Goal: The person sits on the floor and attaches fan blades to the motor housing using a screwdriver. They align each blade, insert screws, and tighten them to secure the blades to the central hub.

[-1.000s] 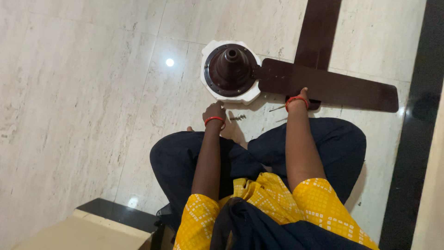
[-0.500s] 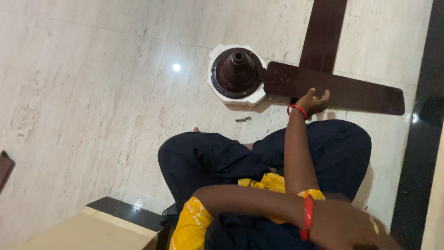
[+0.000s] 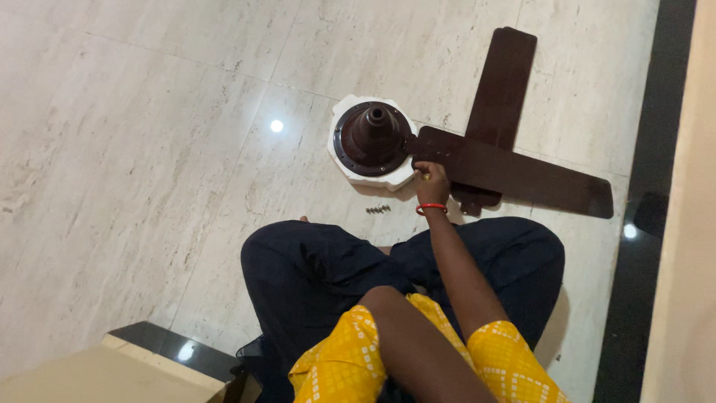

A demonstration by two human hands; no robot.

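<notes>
I sit cross-legged on the pale marble floor. A dark brown ceiling fan motor (image 3: 373, 138) rests on a white foam block (image 3: 337, 158). One brown blade (image 3: 522, 177) lies against the motor's right side, and a second blade (image 3: 501, 82) lies under it, pointing away. My right hand (image 3: 431, 179) is at the inner end of the near blade, fingers closed on a small yellow-handled screwdriver (image 3: 425, 177). Only my left upper arm (image 3: 406, 343) shows at the bottom; that hand is out of frame. A few screws (image 3: 377, 210) lie on the floor near my knee.
A black floor border (image 3: 641, 194) runs down the right, with a beige wall (image 3: 690, 224) beyond it. A beige block with a black edge (image 3: 127, 369) sits at the bottom left. A ceiling light reflects off the tile (image 3: 277, 126).
My left hand left the floor by the screws, crossed my body and went out of view. My right hand moved left along the blade to its inner end by the motor.
</notes>
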